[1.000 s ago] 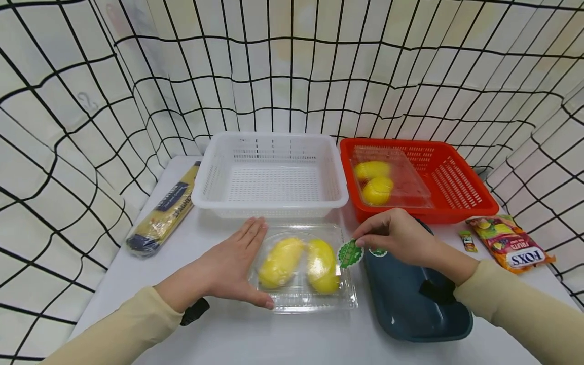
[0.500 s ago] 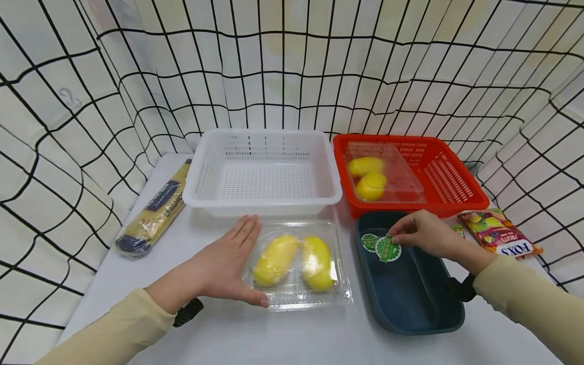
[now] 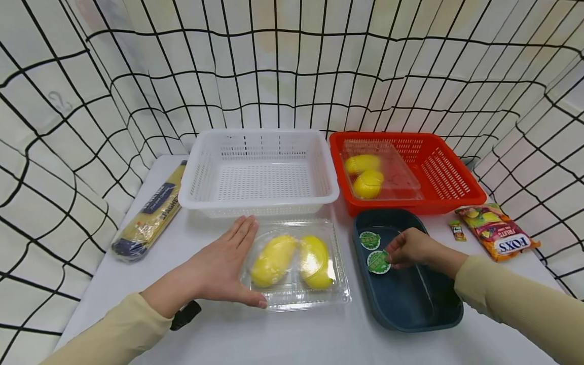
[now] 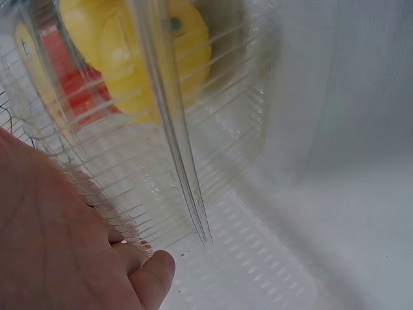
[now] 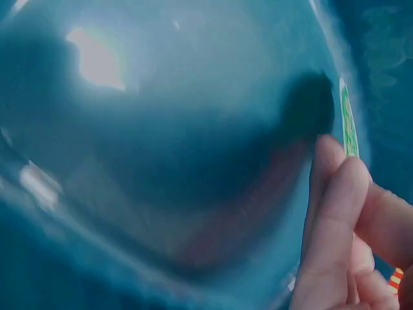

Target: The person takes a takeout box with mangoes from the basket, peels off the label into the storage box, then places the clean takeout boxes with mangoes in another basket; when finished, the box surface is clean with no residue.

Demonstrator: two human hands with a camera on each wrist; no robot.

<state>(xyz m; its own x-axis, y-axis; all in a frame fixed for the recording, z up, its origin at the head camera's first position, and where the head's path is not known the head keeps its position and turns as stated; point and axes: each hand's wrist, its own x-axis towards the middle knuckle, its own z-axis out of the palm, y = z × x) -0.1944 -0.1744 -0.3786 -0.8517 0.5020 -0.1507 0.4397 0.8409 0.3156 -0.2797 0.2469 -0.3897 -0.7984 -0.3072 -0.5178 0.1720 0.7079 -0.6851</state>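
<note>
A pasta packet [image 3: 150, 218] lies by the counter [image 3: 310, 334]'s left edge, a white basket [image 3: 255, 205] and red basket [image 3: 410, 207] along the far edge, a sweets bag [image 3: 499, 232] near the right.

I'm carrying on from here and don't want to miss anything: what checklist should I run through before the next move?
1. Left hand beside the clear rectangular plastic box: ok, it lies along the box's left edge.
2. Two yellow oval fruits inside that box: ok.
3. Round green sticker pinched in the fingers of the right hand: ok.
4. Sticker lifted off the dark blue oblong tray: cannot tell; it shows over the tray floor, contact unclear.
5. Sticker on the box: not ok, none shows there.
6. Box lid fully pressed shut: cannot tell.
</note>
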